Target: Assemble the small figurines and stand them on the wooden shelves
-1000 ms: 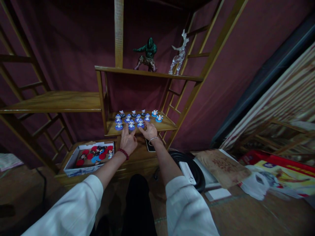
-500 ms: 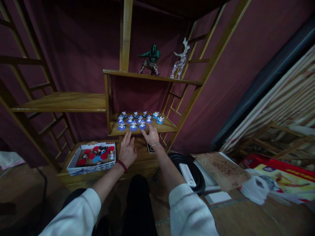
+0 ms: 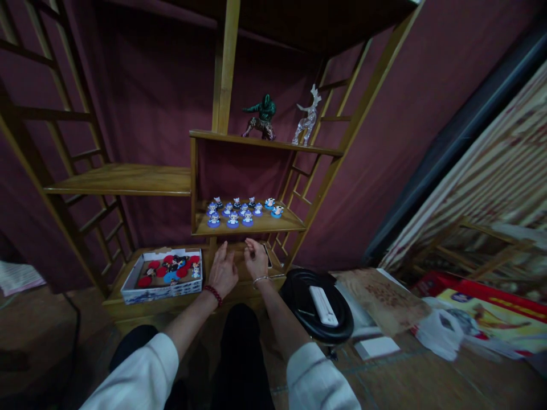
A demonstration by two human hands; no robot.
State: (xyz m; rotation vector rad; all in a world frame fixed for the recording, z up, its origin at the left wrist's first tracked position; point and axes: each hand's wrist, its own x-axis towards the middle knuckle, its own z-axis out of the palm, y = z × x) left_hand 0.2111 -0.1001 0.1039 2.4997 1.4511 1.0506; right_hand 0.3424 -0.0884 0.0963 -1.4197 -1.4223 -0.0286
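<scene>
Several small figurines on purple round bases stand in rows on a low wooden shelf. Behind them are several dark-based figurines, and at the right are two on blue bases. My left hand hovers below the shelf's front edge, fingers stretched out and nothing held. Beside it, my right hand has loosely bent fingers with a gap between thumb and forefinger; I see nothing in it. Neither hand touches a figurine. An open box left of my hands holds more figurines, many on red bases.
A green crouching statue and a clear deer figure stand on the upper shelf. A dark flat object partly shows behind my right hand. To the right are a black round stool bearing a white object, and a plastic bag.
My right hand has drawn back and down from the front figurines, its fingers bending more. My left hand has dropped slightly away from the shelf edge. The view has shifted a little.
</scene>
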